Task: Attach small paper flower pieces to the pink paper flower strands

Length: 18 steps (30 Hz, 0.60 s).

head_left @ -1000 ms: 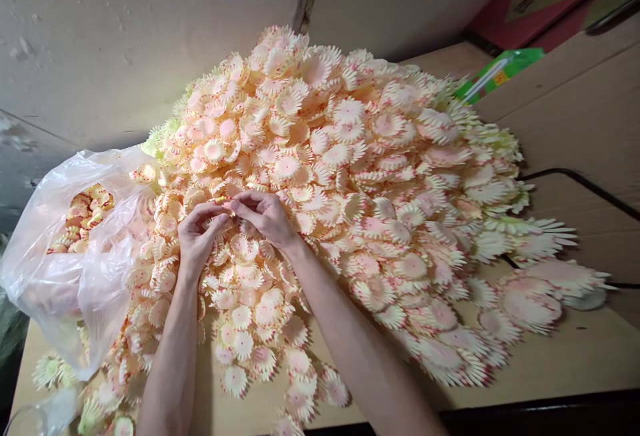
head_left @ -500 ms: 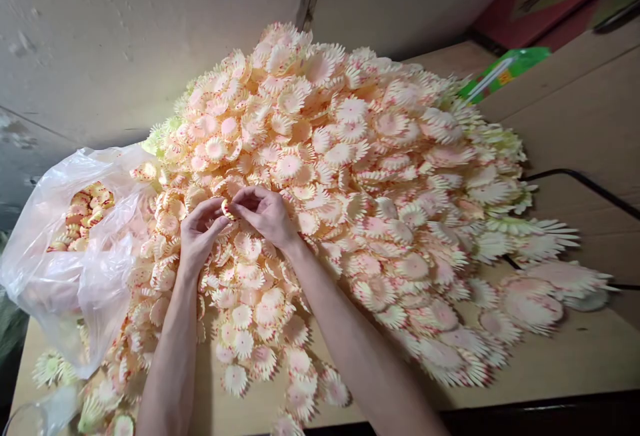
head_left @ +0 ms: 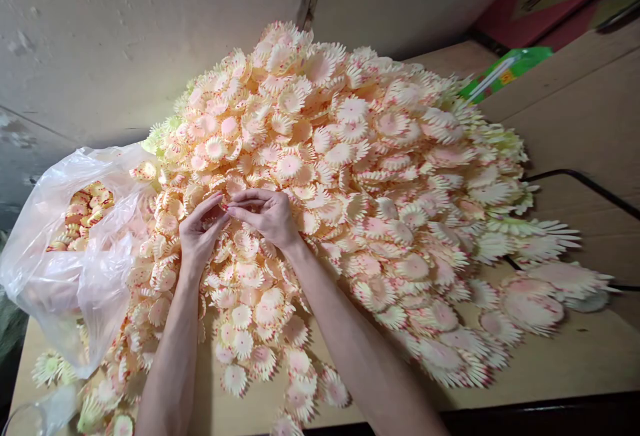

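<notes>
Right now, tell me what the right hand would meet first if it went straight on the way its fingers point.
Most likely the left hand, close ahead of the right hand. Whether anything small sits between the two is too unclear to tell, and depth is uncertain.

Petal discs (head_left: 289, 167): cream, pale-pink centres, red-flecked edges. Plastic bag (head_left: 50, 289): milky white. Packet (head_left: 531, 59): green, seemingly orange-marked.

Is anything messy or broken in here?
Yes, a bit. The wall looks blotchy and rough on the left, maybe flaking. Some petals straggle from the pile toward the front edge of the table.
</notes>
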Each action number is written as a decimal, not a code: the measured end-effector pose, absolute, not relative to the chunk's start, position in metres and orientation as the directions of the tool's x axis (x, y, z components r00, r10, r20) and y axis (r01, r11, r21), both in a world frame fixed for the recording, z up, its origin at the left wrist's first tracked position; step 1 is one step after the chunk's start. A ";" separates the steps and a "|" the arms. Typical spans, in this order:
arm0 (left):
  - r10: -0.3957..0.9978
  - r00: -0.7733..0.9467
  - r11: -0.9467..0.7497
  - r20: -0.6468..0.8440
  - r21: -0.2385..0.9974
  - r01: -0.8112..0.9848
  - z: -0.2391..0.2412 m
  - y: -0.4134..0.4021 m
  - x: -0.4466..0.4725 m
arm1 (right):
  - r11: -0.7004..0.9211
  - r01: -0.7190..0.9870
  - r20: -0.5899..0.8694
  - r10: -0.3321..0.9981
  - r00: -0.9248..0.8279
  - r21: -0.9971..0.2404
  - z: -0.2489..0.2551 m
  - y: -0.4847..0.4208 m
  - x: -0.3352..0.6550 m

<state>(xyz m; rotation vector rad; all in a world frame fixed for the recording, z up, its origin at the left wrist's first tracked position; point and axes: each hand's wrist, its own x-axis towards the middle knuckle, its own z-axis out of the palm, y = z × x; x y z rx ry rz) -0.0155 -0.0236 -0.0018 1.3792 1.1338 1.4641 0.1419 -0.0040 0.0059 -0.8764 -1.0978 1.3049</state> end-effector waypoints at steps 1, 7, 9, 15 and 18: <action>0.957 -0.068 -0.280 0.283 0.959 0.042 -0.002 -0.024 -0.016 | 0.085 -0.293 0.105 0.993 -0.051 -0.952 0.006 -0.004 0.143; 0.925 -0.068 -0.365 0.373 0.924 0.112 0.001 -0.022 -0.015 | -0.055 -0.415 0.006 0.990 -0.144 -0.908 0.011 -0.003 0.145; 0.917 -0.055 -0.386 0.396 0.913 0.134 0.002 -0.021 -0.016 | -0.081 -0.439 -0.007 0.986 -0.167 -0.895 0.011 -0.003 0.145; 0.936 -0.007 -0.349 0.351 0.932 0.103 0.001 -0.024 -0.017 | -0.094 -0.438 0.001 0.977 -0.212 -0.894 0.007 -0.001 0.147; 0.954 0.005 -0.300 0.300 0.953 0.051 0.002 -0.026 -0.016 | -0.112 -0.461 0.001 0.971 -0.237 -0.881 0.005 0.000 0.147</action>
